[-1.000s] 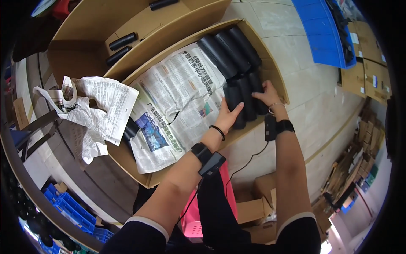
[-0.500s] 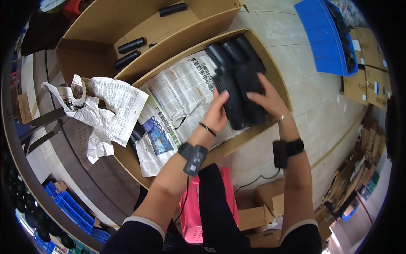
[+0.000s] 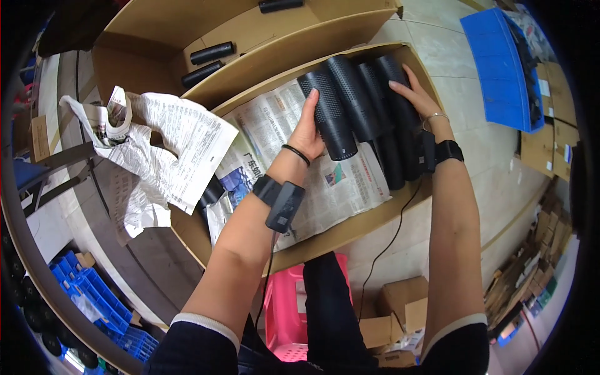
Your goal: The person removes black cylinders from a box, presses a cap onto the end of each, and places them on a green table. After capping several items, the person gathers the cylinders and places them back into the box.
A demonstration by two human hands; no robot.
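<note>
Several black perforated tubes (image 3: 340, 119) lie side by side at the right end of an open cardboard box (image 3: 290, 253), over printed newspaper (image 3: 350, 200). My left hand (image 3: 307, 132) holds the leftmost tube, thumb along its side and the other fingers hidden behind it. On the right, my right hand (image 3: 420, 99) is on the rightmost upper tube, thumb on top and fingers over the far side; the row sits between both hands. More black tubes (image 3: 392, 164) show beneath, at the box's right side. Crumpled newspaper (image 3: 181, 144) hangs over the left end.
A second cardboard box (image 3: 147, 62) behind holds a few black tubes (image 3: 212, 53). A blue bin (image 3: 494, 69) stands at the far right near stacked cartons (image 3: 556, 144). Below are a pink stool (image 3: 284, 306) and small cartons (image 3: 400, 303); blue crates (image 3: 94, 300) sit lower left.
My hands have moved apart and farther up the box. The tubes that were between them now lie in a row farther from me, uncovering newspaper nearer the front. The whole view has shifted slightly.
</note>
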